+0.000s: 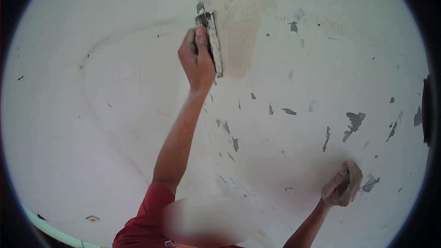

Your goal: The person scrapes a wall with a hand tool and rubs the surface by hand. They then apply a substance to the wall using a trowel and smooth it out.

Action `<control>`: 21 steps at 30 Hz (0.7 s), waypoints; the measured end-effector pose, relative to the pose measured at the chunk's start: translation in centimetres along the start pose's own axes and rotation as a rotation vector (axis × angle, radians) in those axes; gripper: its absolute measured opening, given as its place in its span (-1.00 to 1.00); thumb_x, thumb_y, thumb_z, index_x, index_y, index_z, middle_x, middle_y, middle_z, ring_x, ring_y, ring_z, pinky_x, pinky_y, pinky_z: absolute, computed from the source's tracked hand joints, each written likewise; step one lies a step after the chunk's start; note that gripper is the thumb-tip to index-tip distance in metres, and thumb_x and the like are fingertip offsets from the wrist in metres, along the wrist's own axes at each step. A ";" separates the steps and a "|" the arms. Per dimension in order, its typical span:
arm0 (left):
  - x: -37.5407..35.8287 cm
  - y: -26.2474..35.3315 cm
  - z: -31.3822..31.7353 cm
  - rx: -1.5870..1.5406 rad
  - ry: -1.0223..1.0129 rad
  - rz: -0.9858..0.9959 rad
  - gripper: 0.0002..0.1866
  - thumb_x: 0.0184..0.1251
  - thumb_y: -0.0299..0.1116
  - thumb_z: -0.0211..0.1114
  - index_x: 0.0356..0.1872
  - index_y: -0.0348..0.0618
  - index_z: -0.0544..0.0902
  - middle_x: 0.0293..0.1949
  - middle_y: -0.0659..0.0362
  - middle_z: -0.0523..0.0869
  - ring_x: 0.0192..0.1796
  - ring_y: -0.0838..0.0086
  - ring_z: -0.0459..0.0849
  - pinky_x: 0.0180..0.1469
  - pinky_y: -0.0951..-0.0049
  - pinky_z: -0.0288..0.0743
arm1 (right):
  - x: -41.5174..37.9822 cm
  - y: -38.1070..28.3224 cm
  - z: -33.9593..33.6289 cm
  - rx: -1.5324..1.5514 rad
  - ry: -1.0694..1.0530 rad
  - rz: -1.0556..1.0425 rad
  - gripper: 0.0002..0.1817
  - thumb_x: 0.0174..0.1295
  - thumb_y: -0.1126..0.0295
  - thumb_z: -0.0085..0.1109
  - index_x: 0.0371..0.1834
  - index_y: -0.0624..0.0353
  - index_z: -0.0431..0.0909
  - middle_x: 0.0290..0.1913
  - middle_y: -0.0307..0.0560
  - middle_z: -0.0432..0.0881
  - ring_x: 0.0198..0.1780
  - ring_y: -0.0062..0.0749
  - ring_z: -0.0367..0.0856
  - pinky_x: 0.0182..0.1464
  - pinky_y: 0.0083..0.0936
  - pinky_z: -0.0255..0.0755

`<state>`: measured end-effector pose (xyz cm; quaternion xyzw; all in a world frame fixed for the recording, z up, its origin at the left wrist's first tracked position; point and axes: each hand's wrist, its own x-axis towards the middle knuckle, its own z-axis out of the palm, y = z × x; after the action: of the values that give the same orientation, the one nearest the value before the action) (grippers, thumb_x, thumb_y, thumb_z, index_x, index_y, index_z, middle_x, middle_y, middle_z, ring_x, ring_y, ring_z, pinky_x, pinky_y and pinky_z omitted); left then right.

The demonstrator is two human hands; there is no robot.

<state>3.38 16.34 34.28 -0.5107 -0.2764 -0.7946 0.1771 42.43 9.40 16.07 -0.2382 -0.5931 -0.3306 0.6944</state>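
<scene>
Up on the wall (115, 110), the left hand (197, 59) is clenched around a putty knife (212, 41) pressed beside the tan filler patch (239, 46), seemingly mid-smoothing, while the right hand (342, 186) curls around what looks like spare filler, so the next pass wants a flat, steady blade.

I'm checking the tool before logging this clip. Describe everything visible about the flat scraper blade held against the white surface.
The flat grey scraper blade is long and narrow, metal by its look, smeared with pale filler. It stands nearly upright, tilted slightly, its edge pressed on the white chipped surface beside a tan patch of fresh filler. One hand grips its left side; the handle is hidden inside that grip.
</scene>
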 end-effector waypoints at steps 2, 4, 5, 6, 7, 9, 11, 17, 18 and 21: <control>1.5 -1.2 0.4 0.115 0.018 0.058 -0.57 0.70 -0.14 0.13 -0.38 -0.27 0.54 -0.62 0.21 0.40 -0.49 0.56 0.29 -0.43 0.39 0.21 | 0.2 0.0 0.1 -0.005 0.006 -0.014 -0.79 0.31 0.76 0.12 -0.04 0.55 0.65 -0.19 0.18 0.73 -0.21 -0.10 0.70 -0.22 -0.29 0.65; 2.7 -2.9 1.4 0.263 0.057 0.131 -0.58 0.69 -0.14 0.13 -0.35 -0.29 0.56 -0.63 0.19 0.45 -0.51 0.54 0.32 -0.44 0.37 0.23 | 0.1 -0.1 0.1 -0.009 0.011 -0.027 -0.79 0.31 0.76 0.12 -0.04 0.56 0.66 -0.19 0.18 0.73 -0.21 -0.11 0.69 -0.23 -0.29 0.64; 3.2 -4.2 1.6 0.306 0.062 0.159 -0.60 0.66 -0.15 0.16 -0.35 -0.27 0.57 -0.65 0.12 0.53 -0.58 0.42 0.40 -0.45 0.30 0.29 | 0.0 -0.1 0.1 0.007 0.022 -0.001 -0.79 0.30 0.75 0.12 -0.04 0.56 0.66 -0.20 0.18 0.73 -0.22 -0.10 0.69 -0.23 -0.30 0.64; 3.4 -4.4 2.0 0.305 0.063 0.160 -0.60 0.66 -0.15 0.16 -0.35 -0.27 0.57 -0.65 0.12 0.53 -0.58 0.42 0.40 -0.45 0.30 0.29 | -0.2 0.0 0.2 0.023 0.033 0.028 -0.79 0.30 0.74 0.13 -0.05 0.56 0.66 -0.21 0.18 0.73 -0.22 -0.10 0.68 -0.22 -0.30 0.63; 3.5 -4.7 2.3 0.323 0.044 0.177 -0.62 0.65 -0.16 0.18 -0.37 -0.25 0.55 -0.65 0.07 0.54 -0.60 0.32 0.47 -0.46 0.26 0.32 | -0.2 -0.1 0.1 0.023 0.034 0.027 -0.79 0.30 0.74 0.13 -0.05 0.56 0.66 -0.21 0.18 0.73 -0.22 -0.10 0.68 -0.22 -0.30 0.63; 3.1 -4.9 3.0 0.343 0.025 0.197 -0.63 0.64 -0.18 0.19 -0.38 -0.23 0.54 -0.66 0.03 0.56 -0.62 0.21 0.53 -0.47 0.22 0.36 | -0.1 -0.2 0.0 0.030 0.016 0.010 -0.79 0.29 0.73 0.13 -0.05 0.56 0.66 -0.21 0.18 0.72 -0.23 -0.09 0.67 -0.24 -0.31 0.61; 2.0 -4.7 4.3 0.426 0.007 0.276 -0.68 0.61 -0.20 0.22 -0.35 -0.20 0.55 -0.65 -0.05 0.58 -0.60 0.02 0.60 -0.48 0.13 0.40 | -0.3 -0.2 0.0 -0.020 0.010 0.007 -0.79 0.29 0.71 0.13 -0.06 0.56 0.66 -0.22 0.17 0.72 -0.23 -0.08 0.67 -0.23 -0.29 0.61; -0.1 -1.5 7.0 0.306 0.012 0.374 -0.74 0.58 -0.26 0.23 -0.30 -0.21 0.57 -0.67 -0.01 0.55 -0.63 0.06 0.58 -0.52 0.20 0.37 | 0.2 -0.8 1.3 -0.147 -0.076 -0.012 -0.81 0.28 0.67 0.18 -0.10 0.54 0.67 -0.22 0.14 0.73 -0.23 -0.07 0.66 -0.19 -0.22 0.57; -0.4 -0.6 6.6 0.194 -0.013 0.385 -0.73 0.58 -0.25 0.24 -0.33 -0.21 0.57 -0.68 0.01 0.53 -0.66 0.11 0.53 -0.53 0.24 0.35 | 0.3 -1.0 1.3 -0.182 -0.079 -0.006 -0.82 0.28 0.67 0.18 -0.11 0.54 0.67 -0.21 0.13 0.74 -0.23 -0.07 0.65 -0.18 -0.22 0.56; 0.6 -0.3 3.8 0.104 -0.141 0.125 -0.62 0.63 -0.18 0.21 -0.39 -0.26 0.57 -0.62 0.04 0.50 -0.56 0.35 0.40 -0.44 0.31 0.31 | -0.2 -0.6 1.2 -0.155 -0.024 -0.026 -0.84 0.30 0.66 0.17 -0.13 0.51 0.68 -0.20 0.12 0.74 -0.23 -0.08 0.64 -0.20 -0.25 0.54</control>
<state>5.70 18.93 36.00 -0.5717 -0.2966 -0.7287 0.2327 41.19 9.90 16.07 -0.2875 -0.5770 -0.3816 0.6624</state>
